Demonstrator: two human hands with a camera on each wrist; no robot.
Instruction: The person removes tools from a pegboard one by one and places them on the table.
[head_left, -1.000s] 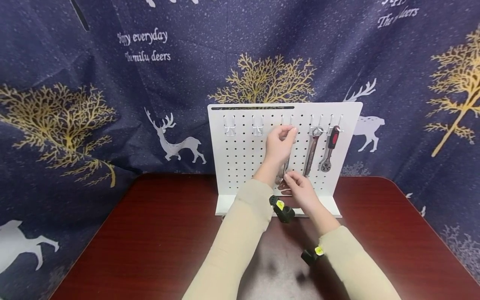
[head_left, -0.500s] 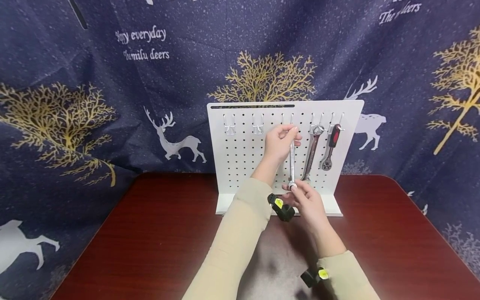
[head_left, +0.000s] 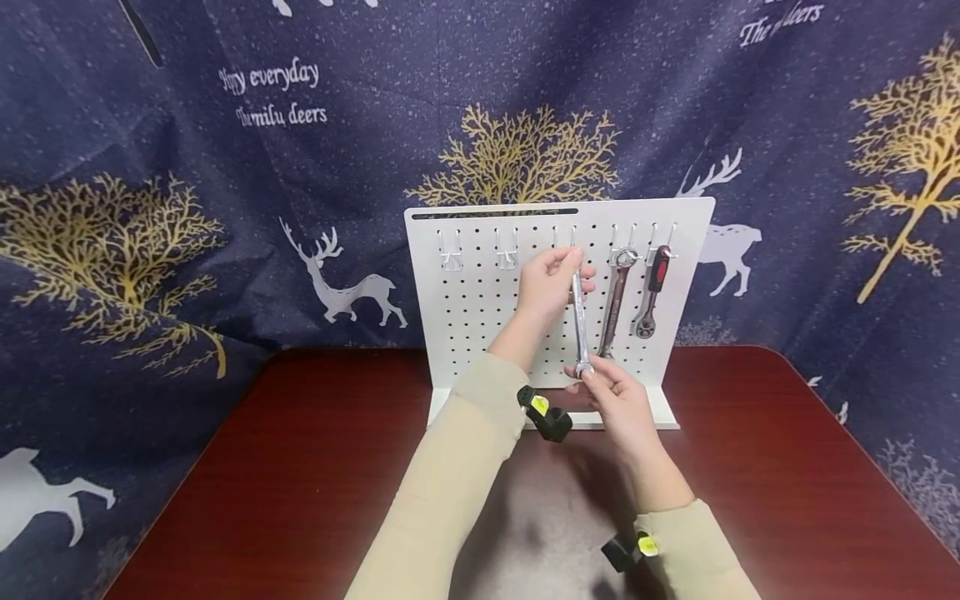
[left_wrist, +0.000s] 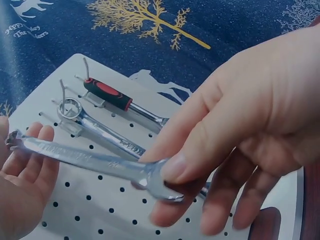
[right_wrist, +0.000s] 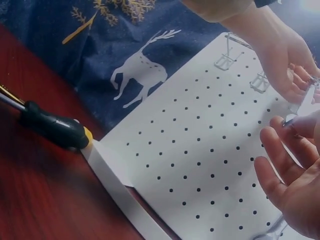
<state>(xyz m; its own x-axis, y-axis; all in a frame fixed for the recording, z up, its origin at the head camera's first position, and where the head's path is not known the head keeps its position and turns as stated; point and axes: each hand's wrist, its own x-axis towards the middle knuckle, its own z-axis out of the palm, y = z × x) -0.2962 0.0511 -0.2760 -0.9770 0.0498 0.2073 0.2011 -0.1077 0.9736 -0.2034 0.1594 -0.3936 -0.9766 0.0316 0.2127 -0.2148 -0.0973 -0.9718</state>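
A silver combination wrench (head_left: 581, 325) stands nearly upright in front of the white pegboard (head_left: 480, 325). My left hand (head_left: 546, 287) pinches its upper end beside a wire hook, and the fingers hide that end in the head view. At the lower end, my right hand (head_left: 618, 408) holds the open jaw between thumb and fingers. In the left wrist view, the right thumb (left_wrist: 175, 170) presses on the open jaw, while the left hand (left_wrist: 27, 180) is at the other end. A ring-ended wrench (head_left: 615, 300) and a red-and-black ratchet handle (head_left: 654, 292) hang to the right.
Two bare wire hooks (head_left: 451, 250) are on the board's left side. A screwdriver with a dark handle (right_wrist: 55, 125) lies against the board's base (right_wrist: 120, 190). The dark red table (head_left: 300, 467) extends to both sides, and a patterned blue cloth (head_left: 360, 167) hangs behind.
My right hand has moved slightly down and right with the wrench's lower end, and more of the shaft shows. The left hand stays at the upper end. The head view has shifted slightly.
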